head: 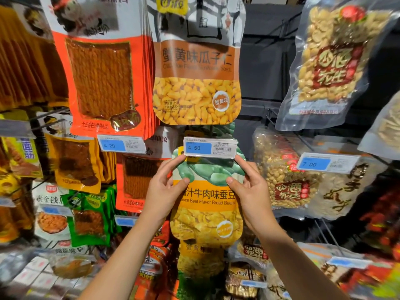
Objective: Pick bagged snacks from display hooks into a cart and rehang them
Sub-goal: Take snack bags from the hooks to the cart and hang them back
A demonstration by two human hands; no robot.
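A store rack of hanging snack bags (101, 83) filled the view. Both hands, left (165, 187) and right (249, 189), pinched the upper sides of a broad bean bag (205, 215) just under the 4.50 price tag (210, 147).

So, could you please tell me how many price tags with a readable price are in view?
3. The 4.20 tag hangs under the orange pouches at left, the 4.50 tag sits just above the broad bean bag held in both hands, and the 7.00 tag is at right. Lower tags are blurred.

Glossy, smooth plastic broad bean bag (205, 204); clear, shiny plastic peanut bag (324, 68); thin dark metal hook wires (324, 232).
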